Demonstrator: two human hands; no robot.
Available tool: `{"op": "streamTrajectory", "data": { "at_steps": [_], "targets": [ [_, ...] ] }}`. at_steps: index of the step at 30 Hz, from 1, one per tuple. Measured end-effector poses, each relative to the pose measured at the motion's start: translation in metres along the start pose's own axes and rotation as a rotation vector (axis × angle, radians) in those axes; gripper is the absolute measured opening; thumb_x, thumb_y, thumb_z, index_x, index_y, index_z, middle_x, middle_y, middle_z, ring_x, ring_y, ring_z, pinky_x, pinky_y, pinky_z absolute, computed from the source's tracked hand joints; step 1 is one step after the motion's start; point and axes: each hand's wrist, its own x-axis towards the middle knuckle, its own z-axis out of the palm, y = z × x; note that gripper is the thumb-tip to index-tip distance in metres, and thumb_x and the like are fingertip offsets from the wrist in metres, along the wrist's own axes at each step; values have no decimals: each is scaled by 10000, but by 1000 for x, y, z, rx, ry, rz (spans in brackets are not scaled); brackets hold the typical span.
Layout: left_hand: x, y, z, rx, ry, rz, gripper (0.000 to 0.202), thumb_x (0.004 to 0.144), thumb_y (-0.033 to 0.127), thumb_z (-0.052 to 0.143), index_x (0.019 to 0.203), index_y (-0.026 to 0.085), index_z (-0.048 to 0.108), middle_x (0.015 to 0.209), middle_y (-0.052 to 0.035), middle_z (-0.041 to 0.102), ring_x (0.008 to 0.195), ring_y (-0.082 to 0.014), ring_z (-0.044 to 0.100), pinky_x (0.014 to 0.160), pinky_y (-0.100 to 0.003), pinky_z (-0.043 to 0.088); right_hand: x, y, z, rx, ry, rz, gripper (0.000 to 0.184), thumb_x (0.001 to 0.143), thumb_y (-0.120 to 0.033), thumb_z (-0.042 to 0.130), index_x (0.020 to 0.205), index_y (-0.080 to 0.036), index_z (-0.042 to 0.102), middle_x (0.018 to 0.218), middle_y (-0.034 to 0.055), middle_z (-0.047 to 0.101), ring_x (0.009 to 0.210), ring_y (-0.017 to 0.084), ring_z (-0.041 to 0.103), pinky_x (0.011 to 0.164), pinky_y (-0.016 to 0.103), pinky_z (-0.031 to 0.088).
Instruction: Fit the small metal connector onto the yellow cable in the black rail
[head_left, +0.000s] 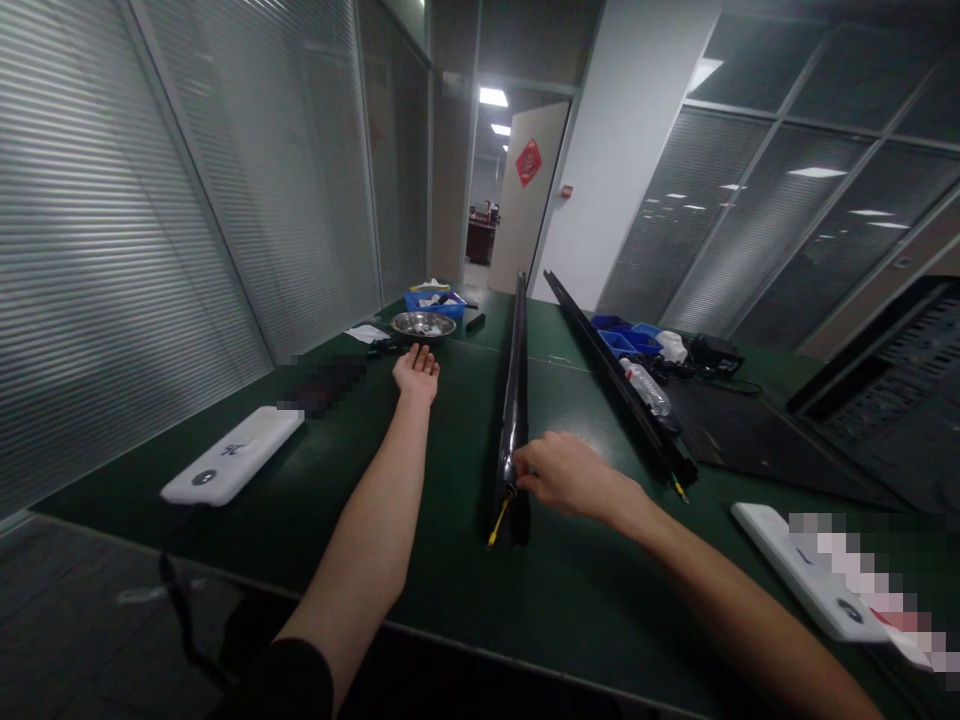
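A rounded white flat slab (pixel 232 455) with dark markings lies at the left of a dark green bench (pixel 457 440). Beside it, a bare left arm reaches forward from a short black sleeve; the left hand (pixel 417 374), palm upturned and fingers loosely curled, holds nothing. Just beyond the fingertips sits a shallow round bowl of shiny metal (pixel 405 327) with small pale pieces inside, too small to identify. Behind the bowl, a blue plastic basket (pixel 442 313) is filled with white and darker items, not clearly made out.

At the middle of the bench, a long, glossy black channel-shaped strip (pixel 513 390) lies with its long axis running away from the person, its far end toward an open door (pixel 536 215). A yellow-tipped wire (pixel 498 522) shows at its near end. There the right hand (pixel 559 470), entering from the lower right with back uppermost and fingers bent, meets the strip's right edge; whether the fingers grip it cannot be told.

Farther right, a second long black strip (pixel 600 355) slants, its near end toward the lower right, a yellow-ended lead (pixel 680 489) beside that end. Past it stand blue plastic bins (pixel 616 344), their contents unclear, and a clear plastic bottle (pixel 646 388) lies near the strip. A second white slab (pixel 806 575) rests at the near right.
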Motion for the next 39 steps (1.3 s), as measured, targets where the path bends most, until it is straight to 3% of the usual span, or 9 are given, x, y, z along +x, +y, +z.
{"op": "streamTrajectory", "data": {
  "at_steps": [11, 18, 26, 34, 39],
  "targets": [
    [0, -1, 1, 3, 12, 6, 207, 902, 258, 482, 996, 204, 658, 948, -64, 698, 698, -147, 625, 651, -261, 455, 2, -3, 5, -42, 24, 59, 171, 927, -255, 612, 911, -196, 772, 893, 89, 767, 794, 234, 732, 621, 273, 460],
    [1, -1, 0, 10, 11, 11, 235, 875, 257, 495, 1035, 206, 659, 945, -68, 696, 707, -154, 629, 659, -268, 467, 1, -1, 2, -96, 42, -41, 146, 927, -272, 640, 959, -236, 778, 874, 57, 764, 839, 236, 738, 679, 275, 481],
    [1, -2, 1, 5, 19, 10, 233, 890, 256, 487, 1036, 203, 661, 952, -73, 702, 708, -154, 631, 659, -265, 467, 3, -3, 5, 7, 23, 89, 176, 918, -265, 621, 902, -201, 784, 867, 85, 771, 784, 234, 735, 592, 266, 444],
    [-1, -1, 1, 0, 21, 6, 222, 885, 245, 496, 1022, 201, 665, 962, -67, 699, 704, -148, 629, 662, -266, 465, 3, 4, 5, -81, 42, -69, 148, 927, -286, 645, 965, -248, 783, 889, 55, 773, 841, 236, 741, 674, 275, 478],
    [-3, -1, 2, -9, 24, 5, 211, 900, 234, 488, 1003, 188, 665, 960, -63, 699, 681, -138, 627, 657, -260, 459, 1, -2, 3, -58, 25, 7, 190, 947, -288, 607, 976, -225, 784, 911, 78, 771, 853, 238, 740, 675, 280, 477]
  ]
}}
